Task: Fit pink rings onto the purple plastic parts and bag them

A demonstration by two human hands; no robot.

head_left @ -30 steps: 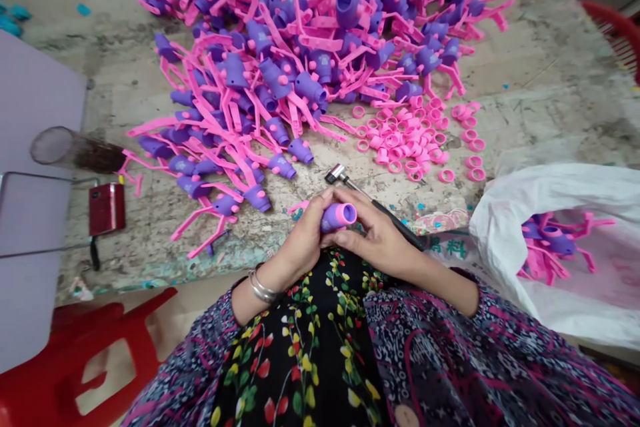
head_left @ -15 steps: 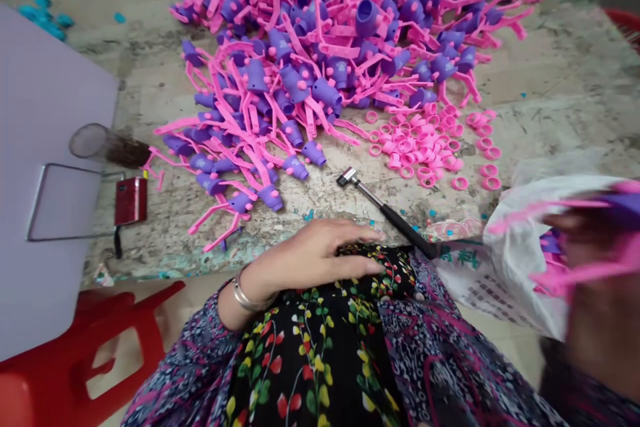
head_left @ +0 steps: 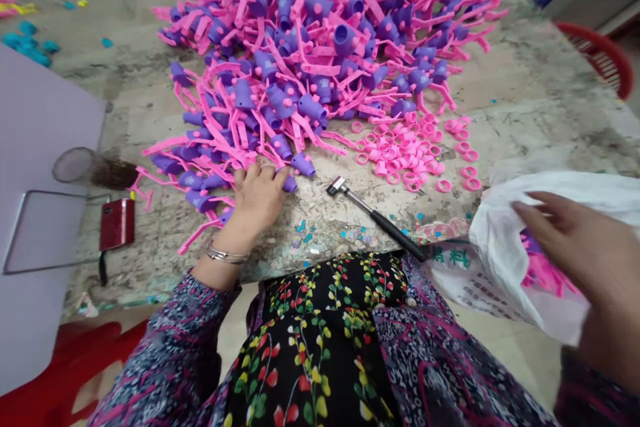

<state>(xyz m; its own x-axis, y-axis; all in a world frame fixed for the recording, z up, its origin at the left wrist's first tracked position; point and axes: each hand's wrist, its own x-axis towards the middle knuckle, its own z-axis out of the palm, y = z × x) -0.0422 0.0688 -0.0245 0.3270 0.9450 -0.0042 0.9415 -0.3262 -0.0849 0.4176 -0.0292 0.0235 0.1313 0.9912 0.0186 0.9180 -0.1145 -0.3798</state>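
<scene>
My left hand [head_left: 260, 200] lies over the near edge of a heap of plastic pieces [head_left: 280, 97], each a purple cup shape with pink arms. Its fingers curl down over a purple and pink plastic piece, mostly covered by the hand; the fingertips are hidden. A purple cup [head_left: 289, 183] shows beside the fingers. My right hand [head_left: 575, 240] is above the mouth of a white plastic bag [head_left: 493, 220], fingers stretched out and nothing in them. Inside the bag lie pink and purple pieces [head_left: 545, 270].
Small pink rings [head_left: 400, 150] lie right of the heap. A hammer [head_left: 385, 221] with a black handle rests near the table's front edge. At left are a glass jar [head_left: 107, 170], a red box-shaped object [head_left: 117, 223] and a pale panel [head_left: 40, 213]. A red stool [head_left: 80, 360] stands below.
My left hand has moved from my lap up and left onto the heap. The pink and purple piece has left my right hand, which is now open over the bag. The view has shifted slightly.
</scene>
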